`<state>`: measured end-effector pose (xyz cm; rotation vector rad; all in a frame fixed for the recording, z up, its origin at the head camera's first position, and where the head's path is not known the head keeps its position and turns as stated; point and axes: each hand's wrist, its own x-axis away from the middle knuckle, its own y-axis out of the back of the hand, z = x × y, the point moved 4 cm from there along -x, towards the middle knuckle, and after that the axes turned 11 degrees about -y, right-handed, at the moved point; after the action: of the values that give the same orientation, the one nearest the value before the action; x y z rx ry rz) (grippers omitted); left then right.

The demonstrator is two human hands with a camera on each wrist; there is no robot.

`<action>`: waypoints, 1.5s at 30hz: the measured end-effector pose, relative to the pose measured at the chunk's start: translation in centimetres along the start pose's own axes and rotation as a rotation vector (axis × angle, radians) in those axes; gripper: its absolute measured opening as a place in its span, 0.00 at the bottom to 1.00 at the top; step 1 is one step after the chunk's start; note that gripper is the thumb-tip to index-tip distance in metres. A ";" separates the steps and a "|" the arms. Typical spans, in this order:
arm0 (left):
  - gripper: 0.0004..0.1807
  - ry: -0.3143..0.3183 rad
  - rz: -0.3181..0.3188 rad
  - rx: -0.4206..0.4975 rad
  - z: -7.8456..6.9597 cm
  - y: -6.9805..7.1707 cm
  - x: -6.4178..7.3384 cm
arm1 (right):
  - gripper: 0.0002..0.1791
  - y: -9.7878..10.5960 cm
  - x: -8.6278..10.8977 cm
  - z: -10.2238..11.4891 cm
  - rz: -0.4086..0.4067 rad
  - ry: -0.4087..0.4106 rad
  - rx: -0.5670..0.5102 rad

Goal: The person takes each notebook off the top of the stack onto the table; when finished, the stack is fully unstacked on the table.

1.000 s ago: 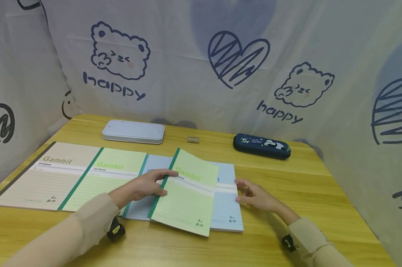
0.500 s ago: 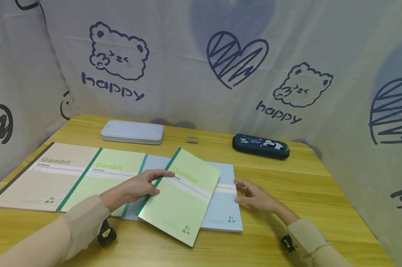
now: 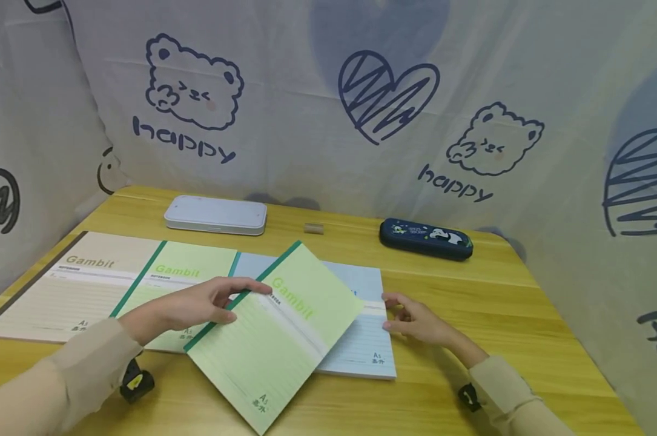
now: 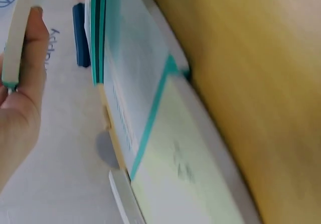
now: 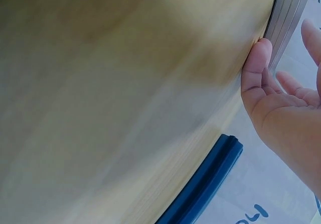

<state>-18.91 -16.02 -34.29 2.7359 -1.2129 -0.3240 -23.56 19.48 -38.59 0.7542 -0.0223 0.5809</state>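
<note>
My left hand [image 3: 197, 303] pinches a green Gambit notebook [image 3: 290, 339] by its dark green spine edge, thumb on the cover. This notebook is raised and turned at a slant above a stack of blue notebooks [image 3: 355, 345], covering much of it. In the left wrist view, the held notebook [image 4: 17, 38] shows edge-on in the hand [image 4: 22, 113]. My right hand [image 3: 418, 321] rests at the stack's right edge, fingers loosely bent, fingertips right at it. The right wrist view shows the hand [image 5: 283, 103] beside the layered page edges [image 5: 288, 23].
To the left lie a beige notebook [image 3: 61, 303] and another green notebook [image 3: 170, 260], side by side. Along the back are a white case [image 3: 215, 214], a small brownish cylinder [image 3: 314, 228] and a dark blue panda pencil case [image 3: 426, 240]. A printed cloth [image 3: 295, 121] hangs behind the table.
My left hand has moved left and toward me with the green notebook, which has turned clockwise, its lower end swinging to the left. The right hand has stayed at the stack's edge.
</note>
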 end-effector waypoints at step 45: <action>0.27 0.065 0.003 -0.201 -0.5 5.2 8.4 | 0.30 -0.1 -0.1 -0.1 0.005 -0.009 0.003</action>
<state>-17.03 -25.75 -33.95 2.5529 -1.1029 -0.3337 -23.66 19.45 -38.73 0.7596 -0.0315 0.5827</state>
